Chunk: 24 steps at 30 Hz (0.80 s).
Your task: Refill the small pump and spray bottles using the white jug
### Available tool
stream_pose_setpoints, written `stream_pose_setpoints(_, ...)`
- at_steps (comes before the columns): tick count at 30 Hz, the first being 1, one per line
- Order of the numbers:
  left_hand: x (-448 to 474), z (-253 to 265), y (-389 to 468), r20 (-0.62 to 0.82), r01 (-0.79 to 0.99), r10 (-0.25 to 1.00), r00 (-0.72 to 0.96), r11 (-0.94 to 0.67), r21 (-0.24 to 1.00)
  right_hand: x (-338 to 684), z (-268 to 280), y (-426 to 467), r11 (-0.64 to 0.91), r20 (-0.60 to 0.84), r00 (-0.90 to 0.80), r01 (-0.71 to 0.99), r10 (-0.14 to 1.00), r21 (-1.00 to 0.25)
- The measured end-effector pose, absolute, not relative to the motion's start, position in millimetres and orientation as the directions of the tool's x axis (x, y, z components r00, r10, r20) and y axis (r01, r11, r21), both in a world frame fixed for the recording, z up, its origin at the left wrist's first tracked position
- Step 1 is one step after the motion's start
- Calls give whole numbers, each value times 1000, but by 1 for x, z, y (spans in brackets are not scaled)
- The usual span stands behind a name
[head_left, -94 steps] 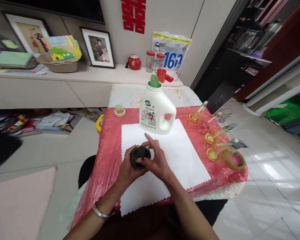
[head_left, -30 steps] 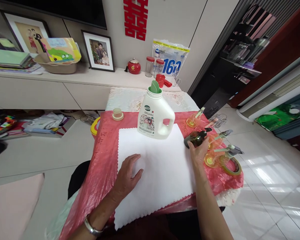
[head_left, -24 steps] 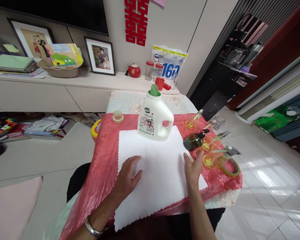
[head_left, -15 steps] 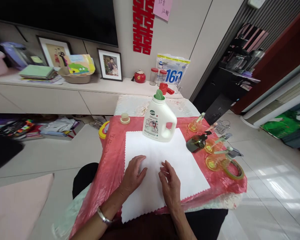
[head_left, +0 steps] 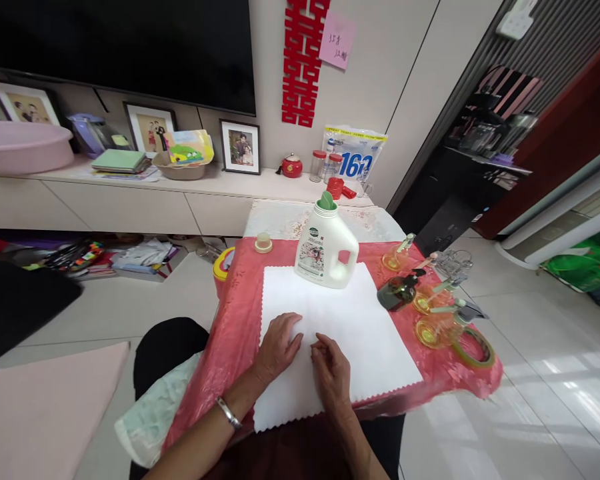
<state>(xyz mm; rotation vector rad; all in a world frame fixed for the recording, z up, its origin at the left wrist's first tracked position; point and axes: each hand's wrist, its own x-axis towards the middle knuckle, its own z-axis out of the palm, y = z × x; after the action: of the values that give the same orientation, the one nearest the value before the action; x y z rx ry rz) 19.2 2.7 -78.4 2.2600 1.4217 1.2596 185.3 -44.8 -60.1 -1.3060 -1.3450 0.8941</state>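
My left hand (head_left: 279,347) rests on a white cloth with a scalloped edge (head_left: 370,333), thumb and fingers apart, holding nothing. Beside it, my right hand (head_left: 331,372) lies over the same cloth with loosely curled fingers and nothing visible in them. Beyond both hands, a white detergent jug (head_left: 325,247) stands upright on the cloth's far edge, its handle to the right. A green piece (head_left: 327,201) shows in the jug's uncapped mouth. Left of the jug, a translucent cap (head_left: 263,243) sits on the red table cover (head_left: 230,333).
On the table's right lie a dark pump bottle (head_left: 399,291), several clear spray bottles with yellow liquid (head_left: 436,330) and a roll of tape (head_left: 475,348). Behind the table, a low cabinet (head_left: 220,207) carries framed photos, red-lidded jars (head_left: 318,167) and a plastic bag marked 160 (head_left: 355,157).
The view has shifted, so the scene sits a little further right and lower. My right hand has moved slightly closer to my left, its fingers more curled. The jug stays in place.
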Motion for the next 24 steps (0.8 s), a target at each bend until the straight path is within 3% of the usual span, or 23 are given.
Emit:
stream_pose_setpoints(5, 20, -80, 2, 536, 646, 825, 178, -509, 569, 184, -56, -45, 101, 125, 112, 200, 986, -975)
stream_pose_setpoints(9, 20, -72, 1, 465, 599, 874, 140, -449, 663, 184, -51, -45, -3, 12, 122, 126, 992, -992)
stream_pose_setpoints(11, 19, -63, 3, 348, 555, 930, 121, -354, 753, 187, -47, -42, -76, -68, 113, 69, 991, -995)
stream_pose_setpoints(14, 13, -39, 9, 57, 451, 991, 125, -108, 886, 196, -35, -35, -178, -179, 80, -20, 980, -984)
stream_pose_setpoints(18, 4, 0, 14, -188, 358, 973, 137, 128, 925, 208, -1, -30, -244, -248, 46, -73, 968, -967)
stream_pose_setpoints(21, 4, 32, 4, -83, 338, 996, 40, 64, 939, 204, 41, -44, -161, -161, 58, -1, 985, -987)
stream_pose_setpoints(22, 5, 42, -3, 5, 376, 1000, -1, -4, 927, 200, 56, -51, -35, -23, 92, 126, 995, -991)
stream_pose_setpoints(24, 10, 58, -17, 159, 487, 987, -34, -122, 865, 189, 80, -63, 200, 305, 179, 445, 935, -873)
